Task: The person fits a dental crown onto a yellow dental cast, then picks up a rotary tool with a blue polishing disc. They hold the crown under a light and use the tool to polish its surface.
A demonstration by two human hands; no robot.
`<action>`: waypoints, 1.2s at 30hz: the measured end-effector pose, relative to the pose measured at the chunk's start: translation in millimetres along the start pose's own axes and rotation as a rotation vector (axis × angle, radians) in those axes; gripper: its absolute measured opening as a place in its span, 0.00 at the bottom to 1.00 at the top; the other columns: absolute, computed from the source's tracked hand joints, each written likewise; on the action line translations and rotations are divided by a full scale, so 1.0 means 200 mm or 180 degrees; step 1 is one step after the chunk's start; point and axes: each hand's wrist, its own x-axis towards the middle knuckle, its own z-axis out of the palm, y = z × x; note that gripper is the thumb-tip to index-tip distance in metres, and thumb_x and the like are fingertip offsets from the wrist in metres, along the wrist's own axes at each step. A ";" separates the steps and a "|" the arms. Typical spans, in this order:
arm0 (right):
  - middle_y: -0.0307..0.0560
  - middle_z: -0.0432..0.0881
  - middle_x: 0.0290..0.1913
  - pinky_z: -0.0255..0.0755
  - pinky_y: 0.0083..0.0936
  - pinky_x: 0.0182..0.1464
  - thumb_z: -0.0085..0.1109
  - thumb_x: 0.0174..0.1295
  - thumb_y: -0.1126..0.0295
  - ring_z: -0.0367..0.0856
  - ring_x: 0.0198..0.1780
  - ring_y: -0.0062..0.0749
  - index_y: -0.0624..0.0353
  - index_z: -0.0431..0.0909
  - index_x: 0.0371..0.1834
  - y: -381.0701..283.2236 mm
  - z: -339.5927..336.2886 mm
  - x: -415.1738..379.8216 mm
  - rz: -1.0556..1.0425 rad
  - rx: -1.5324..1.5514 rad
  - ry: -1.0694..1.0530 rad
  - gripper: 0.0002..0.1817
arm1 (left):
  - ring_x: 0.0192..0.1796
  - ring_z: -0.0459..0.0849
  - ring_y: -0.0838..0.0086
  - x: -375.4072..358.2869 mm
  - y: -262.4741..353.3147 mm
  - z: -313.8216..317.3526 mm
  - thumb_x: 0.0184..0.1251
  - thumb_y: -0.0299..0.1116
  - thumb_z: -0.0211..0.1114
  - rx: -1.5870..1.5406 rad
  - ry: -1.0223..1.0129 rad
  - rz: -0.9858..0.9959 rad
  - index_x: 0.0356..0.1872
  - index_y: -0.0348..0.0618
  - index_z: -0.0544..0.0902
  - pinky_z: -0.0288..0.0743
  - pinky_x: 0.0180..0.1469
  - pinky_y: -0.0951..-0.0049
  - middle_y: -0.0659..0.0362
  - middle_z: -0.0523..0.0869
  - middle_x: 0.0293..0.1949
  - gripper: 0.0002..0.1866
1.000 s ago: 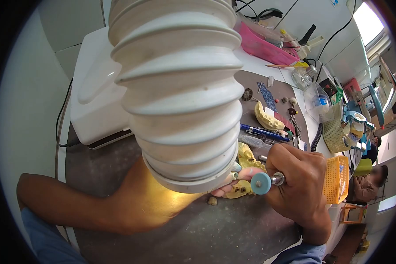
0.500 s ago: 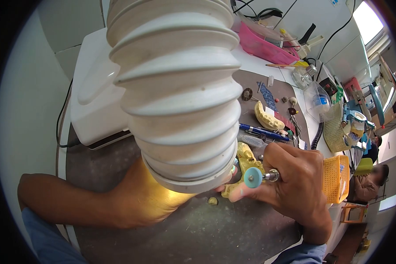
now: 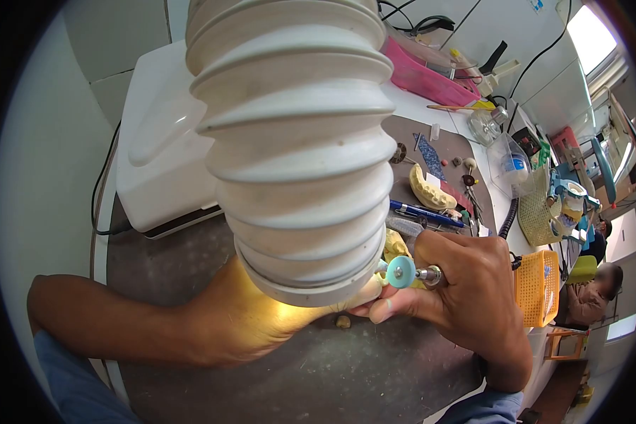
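Nearest the camera, the grey work mat point(image 3: 318, 374) is seen, dusty and scratched, with a small yellowish crumb point(image 3: 343, 321) lying on it just below the hands; the left forearm is laid across the mat from the lower left, and the left hand point(image 3: 261, 318) is largely hidden beneath the mouth of the white ribbed suction hose point(image 3: 297, 141), lit yellow from under it; whether its fingers are closed on anything cannot be told, though a fingertip is glimpsed at the hose rim beside the yellow dental cast point(image 3: 396, 249).

The right hand point(image 3: 466, 297) is brought in from the lower right, its fingers curled tight around the rotary handpiece point(image 3: 431, 275), whose metal collet alone shows; the tool's long axis is laid roughly level, pointing left toward the hose mouth, and the light blue polishing wheel point(image 3: 401, 271) at its tip is held just in front of the rim, touching or nearly touching the cast; the right hand is plainly the nearer to the wheel, the thumb being stretched below it.

The cast is seen as pale yellow stone, only partly visible between hose and fingers.

Farther off, a blue pen point(image 3: 425, 212), a second yellow arch model point(image 3: 431, 192), small burs and a yellow mesh basket point(image 3: 531, 286) are set; behind them stand a white machine housing point(image 3: 162, 141) and a pink tray point(image 3: 424, 74).
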 end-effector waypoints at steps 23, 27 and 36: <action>0.43 0.67 0.13 0.59 0.31 0.20 0.73 0.37 0.36 0.61 0.15 0.35 0.59 0.67 0.17 0.00 0.02 0.00 -0.0059 -0.0241 0.0157 0.36 | 0.38 0.83 0.79 0.01 -0.01 -0.02 0.70 0.28 0.67 0.0100 -0.0170 -0.0008 0.45 0.37 0.82 0.79 0.40 0.77 0.61 0.86 0.35 0.08; 0.42 0.66 0.13 0.59 0.30 0.20 0.73 0.36 0.36 0.61 0.15 0.34 0.59 0.67 0.17 0.01 0.02 0.01 -0.0140 -0.0293 0.0081 0.36 | 0.38 0.83 0.79 0.01 0.00 -0.02 0.70 0.29 0.66 0.0214 -0.0214 -0.0026 0.44 0.37 0.82 0.78 0.40 0.77 0.61 0.86 0.35 0.08; 0.41 0.65 0.13 0.59 0.30 0.19 0.74 0.35 0.35 0.62 0.15 0.33 0.58 0.66 0.16 0.01 0.01 -0.01 -0.0083 -0.0446 0.0211 0.36 | 0.40 0.83 0.80 0.01 0.00 -0.04 0.69 0.30 0.67 0.0379 -0.0259 0.0009 0.48 0.38 0.83 0.79 0.43 0.76 0.61 0.87 0.39 0.10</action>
